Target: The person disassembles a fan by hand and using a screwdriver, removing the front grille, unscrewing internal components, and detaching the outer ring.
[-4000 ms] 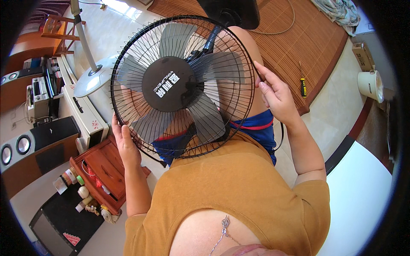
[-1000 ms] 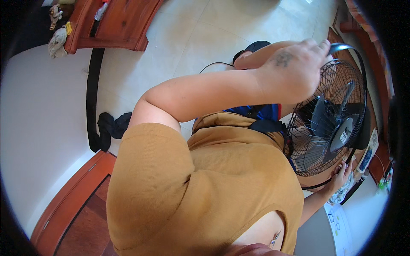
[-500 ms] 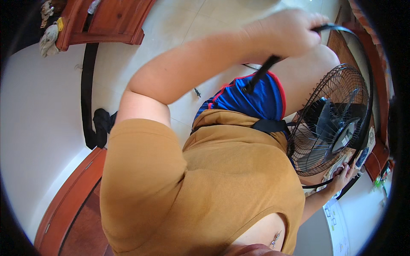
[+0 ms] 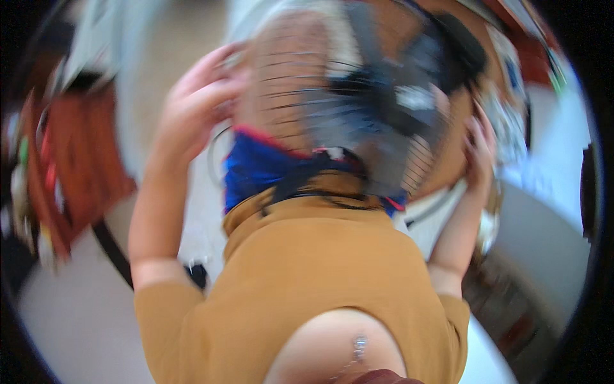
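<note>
A black wire-grilled fan (image 4: 384, 105) stands in front of me, tilted, its blades and pale centre badge smeared by motion. My left hand (image 4: 208, 96) is at the left edge of the grille, its fingers bent around something greyish that I cannot make out. On the other side, my right hand (image 4: 480, 141) reaches beside the fan's right edge; blur hides whether its fingers touch or grip anything. The black hoop cannot be made out at this moment. Behind the wires show my bare legs and blue shorts (image 4: 256, 169) with red trim.
Reddish-brown wooden furniture (image 4: 86, 163) stands at the left, with cluttered items beside it. A brown wooden surface (image 4: 457, 121) lies behind the fan's right side. Cloth or paper items (image 4: 508, 128) lie past my right hand, near a grey panel (image 4: 537, 237).
My view has turned, bringing the fan to the upper middle. My left hand, which held a black hoop across the fan, is now at the grille's left side. My right hand is beside the fan.
</note>
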Available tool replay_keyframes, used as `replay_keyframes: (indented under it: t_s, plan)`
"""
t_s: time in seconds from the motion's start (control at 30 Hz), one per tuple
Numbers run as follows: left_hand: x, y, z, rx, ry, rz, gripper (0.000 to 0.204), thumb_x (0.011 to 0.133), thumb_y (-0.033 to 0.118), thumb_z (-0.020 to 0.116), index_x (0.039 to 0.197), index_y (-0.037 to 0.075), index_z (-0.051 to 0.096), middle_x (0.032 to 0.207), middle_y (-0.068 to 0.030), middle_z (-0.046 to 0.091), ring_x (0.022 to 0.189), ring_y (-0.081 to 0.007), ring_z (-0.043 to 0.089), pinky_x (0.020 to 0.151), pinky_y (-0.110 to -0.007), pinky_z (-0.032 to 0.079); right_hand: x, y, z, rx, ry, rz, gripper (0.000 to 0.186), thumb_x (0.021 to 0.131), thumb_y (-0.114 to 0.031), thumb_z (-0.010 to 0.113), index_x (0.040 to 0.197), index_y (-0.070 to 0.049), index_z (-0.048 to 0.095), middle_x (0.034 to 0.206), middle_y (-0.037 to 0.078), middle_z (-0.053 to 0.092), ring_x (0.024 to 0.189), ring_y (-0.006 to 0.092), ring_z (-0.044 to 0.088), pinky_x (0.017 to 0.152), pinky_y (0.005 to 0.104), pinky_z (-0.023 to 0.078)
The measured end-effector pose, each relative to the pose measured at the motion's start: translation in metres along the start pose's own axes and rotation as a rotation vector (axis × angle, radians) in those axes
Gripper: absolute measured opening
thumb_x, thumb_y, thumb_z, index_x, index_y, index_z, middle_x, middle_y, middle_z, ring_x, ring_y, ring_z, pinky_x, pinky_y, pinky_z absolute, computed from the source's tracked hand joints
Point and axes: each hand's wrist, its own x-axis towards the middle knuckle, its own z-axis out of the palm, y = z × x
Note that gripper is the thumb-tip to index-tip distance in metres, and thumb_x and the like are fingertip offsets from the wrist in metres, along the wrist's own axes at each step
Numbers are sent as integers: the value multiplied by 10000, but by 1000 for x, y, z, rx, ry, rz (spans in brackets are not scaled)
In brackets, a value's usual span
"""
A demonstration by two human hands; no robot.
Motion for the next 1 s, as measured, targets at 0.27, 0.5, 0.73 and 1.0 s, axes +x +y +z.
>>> replay_keyframes:
  t_s: [0.27,0.5,0.73,1.0]
  plan:
    - [12,6,8,24,21,-9,592,786,23,449,1367,7,336,924,-36,531,623,-76,445,477,-182,339,52,18,-24,213,-194,-16,370,933,-135,462,1299,-84,463,801,-18,522,450,38,383,398,162,277]
    - [-2,0,1,83,162,-91,521,926,264,467,1379,46,331,873,30,519,617,-38,418,457,-164,310,29,56,-39,211,-254,-59,375,910,-155,520,1280,-101,498,859,-28,561,518,30,413,436,161,317]
    - [-1,5,-2,209,182,-51,440,970,230,412,1374,65,360,1077,-19,577,744,-73,533,581,-200,431,-12,137,-45,278,-334,-209,447,900,-207,559,1325,-108,461,1066,67,594,748,83,582,617,210,465]
    - [-1,15,-38,93,307,-41,375,975,181,366,1298,5,442,1292,-141,498,1180,-271,476,1007,-433,359,-74,328,-21,502,19,573,374,902,-386,547,1057,-52,616,993,109,656,782,147,640,592,299,496]
